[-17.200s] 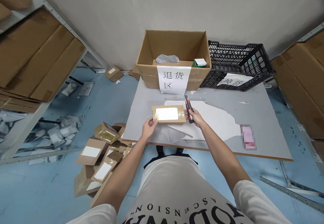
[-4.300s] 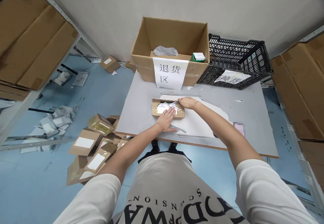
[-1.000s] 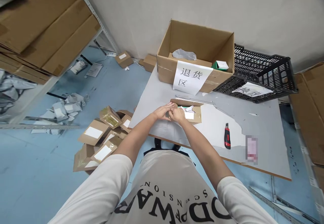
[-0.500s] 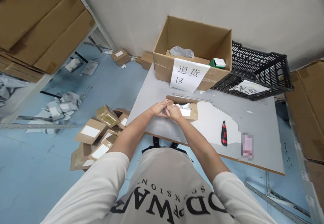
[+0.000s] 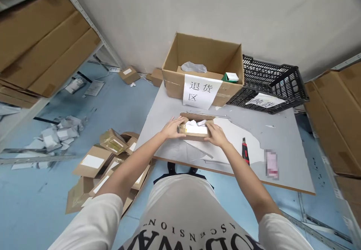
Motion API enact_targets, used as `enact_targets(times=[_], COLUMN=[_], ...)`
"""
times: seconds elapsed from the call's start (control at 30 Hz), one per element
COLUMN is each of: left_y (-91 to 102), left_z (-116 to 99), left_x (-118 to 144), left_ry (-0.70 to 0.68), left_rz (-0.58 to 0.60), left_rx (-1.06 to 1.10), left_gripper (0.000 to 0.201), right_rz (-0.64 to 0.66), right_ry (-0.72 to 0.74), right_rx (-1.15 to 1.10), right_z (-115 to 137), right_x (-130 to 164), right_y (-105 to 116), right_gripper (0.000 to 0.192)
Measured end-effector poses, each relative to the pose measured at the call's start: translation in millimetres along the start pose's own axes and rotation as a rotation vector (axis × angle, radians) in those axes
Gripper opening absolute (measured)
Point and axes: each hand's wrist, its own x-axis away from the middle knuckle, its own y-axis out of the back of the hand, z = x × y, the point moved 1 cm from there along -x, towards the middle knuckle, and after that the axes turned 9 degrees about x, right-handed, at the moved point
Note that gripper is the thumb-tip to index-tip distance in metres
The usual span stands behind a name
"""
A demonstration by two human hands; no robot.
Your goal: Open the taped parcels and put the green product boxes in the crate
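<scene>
Small opened parcel box (image 5: 195, 130) lies long axis L-R; left hand (image 5: 171, 128) and right hand (image 5: 216, 135) grasp its ends, equally near.

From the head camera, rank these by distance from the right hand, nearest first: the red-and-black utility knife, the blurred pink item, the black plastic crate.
Measured from the right hand, which rests on the small open cardboard parcel:
1. Red-and-black utility knife, just to its right on the table.
2. Blurred pink item, farther right, near the front edge.
3. Black plastic crate, at the table's far right corner.
</scene>
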Motion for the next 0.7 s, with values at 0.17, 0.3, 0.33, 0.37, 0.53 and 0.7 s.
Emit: enact_targets(times=[0.17,0.3,0.33,0.37,0.53,0.7], left_y=[-26.5,-67.3,-74.4,-79.7,-88.4,-92.3], left_z=[-58.6,-92.1,-94.8,-95.6,-90.1,-87.3], left_x=[-42.7,-72.8,-76.0,-77.5,-71.7,-70.8], left_ry=[-0.017,-0.011,-0.009,-0.006,0.002,0.011], left_rz=[0.082,0.178,0.193,0.201,0.188,0.156], left_rx=[-0.082,-0.144,-0.145,-0.144,-0.153,-0.107], left_gripper=[0.081,0.090,0.087,0.083,0.072,0.070], right_rz=[0.099,0.135,0.124,0.098,-0.197,0.012], right_ry=[-0.042,-0.018,0.000,0.019,-0.241,-1.048], right_rx=[-0.061,-0.076,-0.091,-0.120,-0.265,-0.086], right_z=[-34.6,-28.1,-26.5,-26.4,-69.1,-141.5], right_x=[5.1,-4.2,-3.4,0.0,62.4,156.9], right_y=[4.8,2.5,0.7,-1.6,-21.6,-55.8], right_gripper=[0.069,0.058,0.057,0.057,0.062,0.054])
